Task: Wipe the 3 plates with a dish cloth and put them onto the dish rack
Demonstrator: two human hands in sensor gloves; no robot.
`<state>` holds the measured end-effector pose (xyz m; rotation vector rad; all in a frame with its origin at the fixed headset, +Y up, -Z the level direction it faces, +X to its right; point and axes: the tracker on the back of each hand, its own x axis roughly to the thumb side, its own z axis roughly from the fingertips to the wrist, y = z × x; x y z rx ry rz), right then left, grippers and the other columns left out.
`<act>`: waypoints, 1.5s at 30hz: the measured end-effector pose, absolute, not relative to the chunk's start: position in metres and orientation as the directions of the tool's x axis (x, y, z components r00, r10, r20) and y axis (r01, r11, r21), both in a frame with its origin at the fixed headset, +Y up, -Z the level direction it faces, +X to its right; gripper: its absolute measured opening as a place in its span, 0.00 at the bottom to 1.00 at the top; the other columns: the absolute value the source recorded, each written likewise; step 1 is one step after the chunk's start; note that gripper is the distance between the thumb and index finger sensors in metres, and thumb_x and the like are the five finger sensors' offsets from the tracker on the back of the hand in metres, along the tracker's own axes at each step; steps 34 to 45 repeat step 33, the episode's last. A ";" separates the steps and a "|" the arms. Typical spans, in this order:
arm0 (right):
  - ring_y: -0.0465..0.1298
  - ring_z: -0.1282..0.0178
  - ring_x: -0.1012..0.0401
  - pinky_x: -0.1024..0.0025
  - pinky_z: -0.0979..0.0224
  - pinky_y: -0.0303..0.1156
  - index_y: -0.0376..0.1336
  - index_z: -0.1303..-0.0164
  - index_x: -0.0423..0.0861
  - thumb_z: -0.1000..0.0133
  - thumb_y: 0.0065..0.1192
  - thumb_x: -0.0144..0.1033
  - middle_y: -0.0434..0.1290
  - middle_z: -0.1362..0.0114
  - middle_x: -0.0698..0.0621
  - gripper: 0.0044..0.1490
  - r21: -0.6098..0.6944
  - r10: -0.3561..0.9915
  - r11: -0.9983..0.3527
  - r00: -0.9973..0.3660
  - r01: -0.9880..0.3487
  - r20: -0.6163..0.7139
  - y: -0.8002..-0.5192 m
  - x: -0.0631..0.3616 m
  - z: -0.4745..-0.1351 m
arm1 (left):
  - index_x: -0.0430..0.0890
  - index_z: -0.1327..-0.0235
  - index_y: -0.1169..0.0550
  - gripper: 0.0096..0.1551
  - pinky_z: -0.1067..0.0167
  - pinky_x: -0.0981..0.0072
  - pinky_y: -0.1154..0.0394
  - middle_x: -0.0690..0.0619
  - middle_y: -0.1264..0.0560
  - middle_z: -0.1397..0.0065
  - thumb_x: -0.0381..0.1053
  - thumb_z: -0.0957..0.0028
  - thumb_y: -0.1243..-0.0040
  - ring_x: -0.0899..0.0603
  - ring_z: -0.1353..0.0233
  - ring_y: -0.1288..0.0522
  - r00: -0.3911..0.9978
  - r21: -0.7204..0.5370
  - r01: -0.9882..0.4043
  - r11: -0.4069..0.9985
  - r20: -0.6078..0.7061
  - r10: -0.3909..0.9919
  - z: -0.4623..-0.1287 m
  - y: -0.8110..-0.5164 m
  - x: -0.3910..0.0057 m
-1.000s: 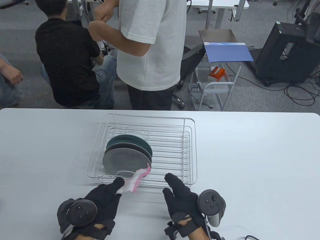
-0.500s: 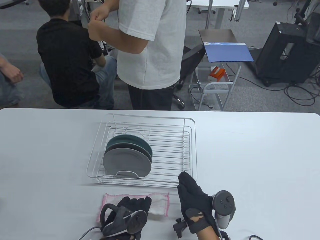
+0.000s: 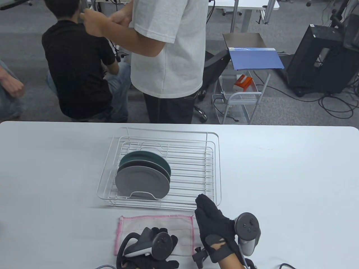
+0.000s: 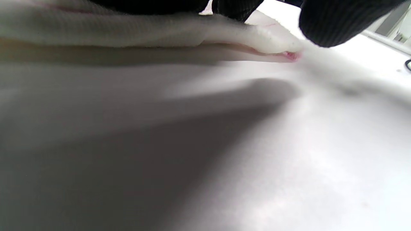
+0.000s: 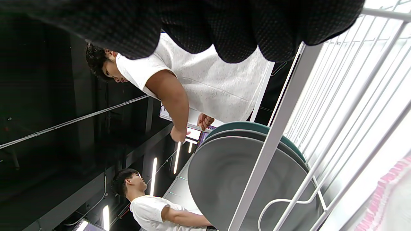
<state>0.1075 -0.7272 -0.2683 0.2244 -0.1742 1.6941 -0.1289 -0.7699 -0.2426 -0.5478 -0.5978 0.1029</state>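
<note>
Three plates (image 3: 143, 176) upright in rack (image 3: 213, 168), task apparently complete; cloth (image 3: 157, 224) flat at rack's 6 o'clock under left hand (image 3: 152, 246), finger pose indiscernible; right hand (image 3: 216, 224) straight-fingered, empty.

The table view looks down from above the table's near edge. The left wrist view skims the surface, lens almost touching it. The right wrist view, turned sideways, faces the dish rack (image 5: 273, 138) closely, sharing it with the table view.
</note>
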 end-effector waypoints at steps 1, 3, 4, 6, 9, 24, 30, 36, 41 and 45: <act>0.64 0.35 0.32 0.33 0.35 0.61 0.57 0.30 0.35 0.45 0.61 0.43 0.61 0.29 0.31 0.39 0.018 0.960 -0.136 -0.128 -0.991 0.249 -0.727 0.107 -0.268 | 0.51 0.18 0.46 0.48 0.28 0.31 0.51 0.31 0.54 0.17 0.74 0.45 0.49 0.24 0.20 0.56 0.822 -0.531 0.039 0.846 0.498 0.275 -0.244 -0.769 -0.131; 0.63 0.35 0.32 0.33 0.35 0.61 0.57 0.30 0.35 0.45 0.61 0.44 0.61 0.29 0.31 0.39 0.025 0.959 -0.141 -0.130 -0.990 0.252 -0.727 0.107 -0.269 | 0.52 0.18 0.46 0.47 0.27 0.31 0.51 0.35 0.51 0.15 0.74 0.44 0.50 0.24 0.19 0.54 0.805 -0.551 -0.012 0.835 0.490 0.335 -0.248 -0.765 -0.137; 0.63 0.35 0.32 0.33 0.35 0.61 0.57 0.30 0.35 0.45 0.61 0.44 0.61 0.29 0.31 0.39 0.026 0.958 -0.142 -0.131 -0.989 0.253 -0.727 0.108 -0.268 | 0.53 0.18 0.45 0.46 0.27 0.31 0.50 0.38 0.48 0.13 0.73 0.44 0.50 0.24 0.18 0.52 0.796 -0.549 -0.052 0.834 0.481 0.366 -0.250 -0.762 -0.142; 0.63 0.35 0.32 0.33 0.35 0.61 0.57 0.30 0.35 0.45 0.62 0.44 0.60 0.29 0.31 0.39 0.026 0.958 -0.146 -0.134 -0.989 0.254 -0.727 0.108 -0.269 | 0.52 0.19 0.41 0.44 0.27 0.32 0.48 0.38 0.44 0.14 0.72 0.44 0.49 0.26 0.17 0.46 0.782 -0.523 -0.141 0.841 0.461 0.418 -0.255 -0.753 -0.153; 0.63 0.35 0.32 0.33 0.35 0.61 0.57 0.30 0.35 0.45 0.62 0.45 0.60 0.29 0.31 0.40 0.035 0.955 -0.160 -0.146 -0.987 0.258 -0.727 0.108 -0.269 | 0.51 0.22 0.35 0.41 0.28 0.33 0.42 0.40 0.33 0.17 0.70 0.43 0.48 0.29 0.20 0.35 0.786 -0.385 -0.244 0.890 0.459 0.414 -0.263 -0.728 -0.179; 0.63 0.34 0.31 0.33 0.37 0.63 0.57 0.29 0.35 0.45 0.62 0.50 0.60 0.28 0.31 0.43 -0.018 0.839 -0.413 -0.388 -0.911 0.380 -0.713 0.111 -0.267 | 0.51 0.21 0.37 0.41 0.28 0.30 0.49 0.40 0.37 0.15 0.68 0.43 0.44 0.26 0.18 0.43 0.866 0.075 -0.452 0.889 0.279 0.416 -0.279 -0.687 -0.277; 0.62 0.34 0.31 0.32 0.37 0.62 0.57 0.29 0.35 0.45 0.62 0.50 0.60 0.28 0.31 0.43 -0.032 0.814 -0.450 -0.425 -0.892 0.395 -0.711 0.110 -0.265 | 0.53 0.20 0.38 0.41 0.27 0.31 0.50 0.40 0.38 0.15 0.68 0.43 0.44 0.26 0.17 0.44 0.874 0.049 -0.416 0.908 0.298 0.384 -0.279 -0.687 -0.264; 0.62 0.33 0.31 0.32 0.37 0.62 0.57 0.29 0.35 0.45 0.62 0.50 0.60 0.28 0.31 0.43 -0.046 0.801 -0.465 -0.442 -0.884 0.404 -0.708 0.110 -0.265 | 0.52 0.21 0.37 0.40 0.27 0.31 0.49 0.40 0.38 0.15 0.68 0.43 0.45 0.26 0.18 0.44 0.869 0.037 -0.419 0.907 0.308 0.388 -0.278 -0.689 -0.261; 0.62 0.33 0.31 0.32 0.37 0.62 0.57 0.29 0.35 0.45 0.62 0.50 0.60 0.28 0.31 0.43 -0.046 0.801 -0.465 -0.442 -0.884 0.404 -0.708 0.110 -0.265 | 0.52 0.21 0.37 0.40 0.27 0.31 0.49 0.40 0.38 0.15 0.68 0.43 0.45 0.26 0.18 0.44 0.869 0.037 -0.419 0.907 0.308 0.388 -0.278 -0.689 -0.261; 0.62 0.33 0.31 0.32 0.37 0.62 0.57 0.29 0.35 0.45 0.62 0.50 0.60 0.28 0.31 0.43 -0.046 0.801 -0.465 -0.442 -0.884 0.404 -0.708 0.110 -0.265 | 0.52 0.21 0.37 0.40 0.27 0.31 0.49 0.40 0.38 0.15 0.68 0.43 0.45 0.26 0.18 0.44 0.869 0.037 -0.419 0.907 0.308 0.388 -0.278 -0.689 -0.261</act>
